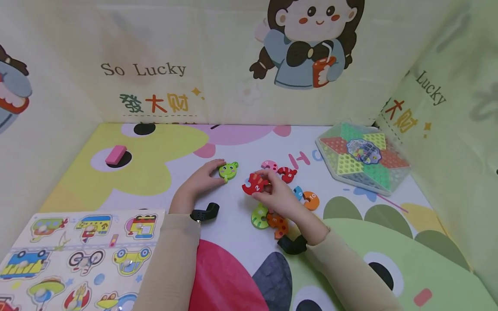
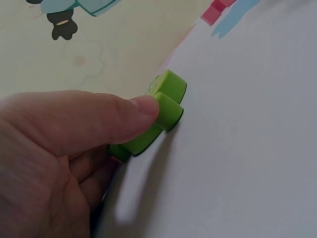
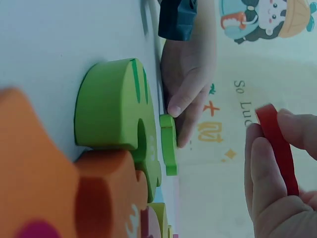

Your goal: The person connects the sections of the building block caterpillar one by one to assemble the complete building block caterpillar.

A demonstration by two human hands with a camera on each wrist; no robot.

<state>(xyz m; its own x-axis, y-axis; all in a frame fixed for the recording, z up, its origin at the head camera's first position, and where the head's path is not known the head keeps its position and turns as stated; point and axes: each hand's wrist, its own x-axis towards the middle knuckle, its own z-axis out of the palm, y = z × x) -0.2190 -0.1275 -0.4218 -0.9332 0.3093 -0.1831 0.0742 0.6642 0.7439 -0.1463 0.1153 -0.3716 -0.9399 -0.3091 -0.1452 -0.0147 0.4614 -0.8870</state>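
My left hand (image 1: 199,180) pinches a green puzzle piece with a smiling face (image 1: 228,171) between thumb and fingers; in the left wrist view the thumb presses the edge of this green piece (image 2: 171,106), low over the white surface. Held up in my right hand (image 1: 283,198) is a red puzzle piece marked 2 (image 1: 254,185), gripped between thumb and fingers and seen edge-on in the right wrist view. Around and below that hand lie a pink piece (image 1: 269,165), a red striped piece (image 1: 288,174), a blue piece (image 1: 298,192), an orange piece marked 10 (image 1: 311,201), a green piece (image 1: 258,216) and an orange spotted piece (image 1: 278,226).
At the left front lies a vehicle peg-puzzle board (image 1: 93,235). A pink block (image 1: 116,154) sits at the far left. Toward the back right stands a hexagonal clear box (image 1: 363,157) with a star pattern. A printed cloth (image 1: 218,65) rises behind the table.
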